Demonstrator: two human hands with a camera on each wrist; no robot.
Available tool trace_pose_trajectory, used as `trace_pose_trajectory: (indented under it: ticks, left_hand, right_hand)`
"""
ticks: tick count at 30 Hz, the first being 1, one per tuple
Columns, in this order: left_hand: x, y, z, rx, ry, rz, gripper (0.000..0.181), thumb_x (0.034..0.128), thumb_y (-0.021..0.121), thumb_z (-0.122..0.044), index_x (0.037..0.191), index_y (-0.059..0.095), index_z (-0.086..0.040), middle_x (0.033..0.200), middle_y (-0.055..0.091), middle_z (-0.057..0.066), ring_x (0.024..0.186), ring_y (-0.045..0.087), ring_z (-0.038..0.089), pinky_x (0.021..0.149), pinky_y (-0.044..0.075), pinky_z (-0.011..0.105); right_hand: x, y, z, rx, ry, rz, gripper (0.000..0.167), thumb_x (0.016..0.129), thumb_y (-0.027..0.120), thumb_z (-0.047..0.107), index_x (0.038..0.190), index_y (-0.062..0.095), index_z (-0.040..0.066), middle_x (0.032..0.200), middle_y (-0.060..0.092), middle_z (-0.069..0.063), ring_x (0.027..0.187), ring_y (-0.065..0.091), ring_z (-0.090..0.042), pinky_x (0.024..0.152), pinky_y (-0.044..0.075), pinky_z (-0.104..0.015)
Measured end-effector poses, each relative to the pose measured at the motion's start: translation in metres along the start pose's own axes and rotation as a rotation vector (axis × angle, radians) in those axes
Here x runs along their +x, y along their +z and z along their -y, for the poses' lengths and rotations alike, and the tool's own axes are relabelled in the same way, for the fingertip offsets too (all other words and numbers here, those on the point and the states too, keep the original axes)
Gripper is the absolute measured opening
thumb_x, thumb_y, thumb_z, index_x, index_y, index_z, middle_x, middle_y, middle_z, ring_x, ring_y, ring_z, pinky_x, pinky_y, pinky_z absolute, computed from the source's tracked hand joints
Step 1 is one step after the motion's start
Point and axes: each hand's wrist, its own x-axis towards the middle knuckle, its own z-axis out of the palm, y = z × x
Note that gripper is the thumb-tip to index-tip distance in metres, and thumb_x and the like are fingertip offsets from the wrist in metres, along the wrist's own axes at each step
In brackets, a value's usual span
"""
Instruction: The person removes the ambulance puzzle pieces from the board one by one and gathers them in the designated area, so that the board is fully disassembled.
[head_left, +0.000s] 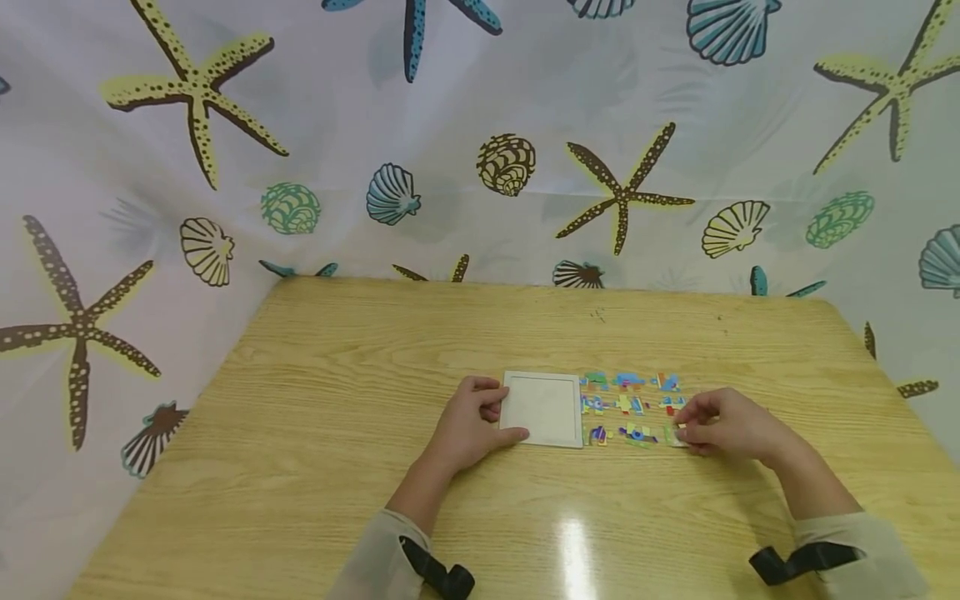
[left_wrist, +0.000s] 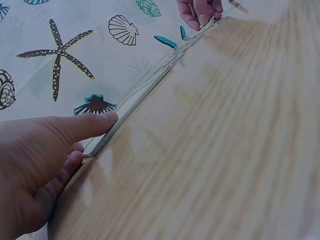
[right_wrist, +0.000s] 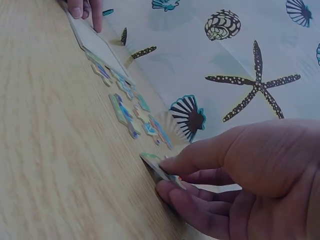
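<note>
A flat, square white puzzle tray (head_left: 542,410) with a raised rim lies on the wooden table. My left hand (head_left: 463,423) holds it at its left side, with the thumb (left_wrist: 95,125) on the near corner and other fingers at the edge. At the right end of a group of colourful jigsaw pieces (head_left: 630,405), my right hand (head_left: 738,427) pinches the near corner puzzle piece (right_wrist: 154,165) between thumb and fingers. One edge of that piece is tilted up from the table in the right wrist view. The fingers hide part of it.
The loose pieces lie in rows just right of the tray, spaced slightly apart. Light wood grain marks the table (head_left: 337,400). A white curtain (head_left: 450,125) printed with starfish and shells hangs behind and along the sides.
</note>
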Motion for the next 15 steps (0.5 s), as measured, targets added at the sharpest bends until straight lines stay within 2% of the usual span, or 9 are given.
trace_pose_trajectory:
  ticks: [5,7,9,13,15]
  left_hand:
    - [-0.001,-0.002,0.004,0.002,0.022,-0.028,0.059,0.0756,0.089,-0.027,0.126,0.068,-0.004,0.133,0.051,0.005,0.097,0.056,0.016,0.087,0.052,0.032]
    - [0.0,-0.001,0.006,-0.003,0.038,-0.022,0.054,0.0786,0.087,-0.028,0.124,0.069,-0.004,0.132,0.051,0.006,0.096,0.056,0.015,0.086,0.052,0.031]
    - [0.002,0.001,0.005,-0.024,0.047,-0.009,0.051,0.082,0.084,-0.029,0.124,0.069,-0.004,0.132,0.051,0.007,0.096,0.056,0.015,0.086,0.052,0.03]
    - [0.005,0.004,0.005,-0.05,0.032,0.005,0.043,0.0883,0.077,-0.03,0.122,0.069,-0.004,0.131,0.052,0.007,0.096,0.058,0.015,0.086,0.053,0.03]
    - [0.007,0.002,0.005,-0.049,0.011,0.003,0.039,0.0913,0.074,-0.03,0.121,0.07,-0.005,0.13,0.053,0.007,0.098,0.06,0.016,0.088,0.054,0.032]
  right_hand:
    - [-0.003,0.009,0.01,-0.165,0.069,-0.131,0.022,0.089,0.074,0.018,0.096,0.065,-0.001,0.083,0.065,-0.007,0.07,0.062,-0.016,0.062,0.052,-0.03]
    - [-0.007,0.01,0.011,-0.248,0.089,-0.173,0.023,0.087,0.076,0.02,0.092,0.065,0.001,0.08,0.065,-0.005,0.068,0.06,-0.015,0.062,0.049,-0.03]
    - [-0.012,0.01,0.01,-0.288,0.103,-0.19,0.023,0.086,0.076,0.021,0.09,0.064,0.002,0.077,0.065,-0.005,0.067,0.059,-0.015,0.061,0.047,-0.03]
    - [-0.018,0.008,0.006,-0.257,0.095,-0.172,0.019,0.091,0.071,0.02,0.089,0.063,0.003,0.073,0.063,-0.005,0.063,0.059,-0.017,0.057,0.047,-0.029]
    - [-0.018,0.008,0.005,-0.23,0.057,-0.159,0.018,0.095,0.068,0.021,0.091,0.063,0.003,0.076,0.064,-0.005,0.064,0.061,-0.017,0.056,0.049,-0.029]
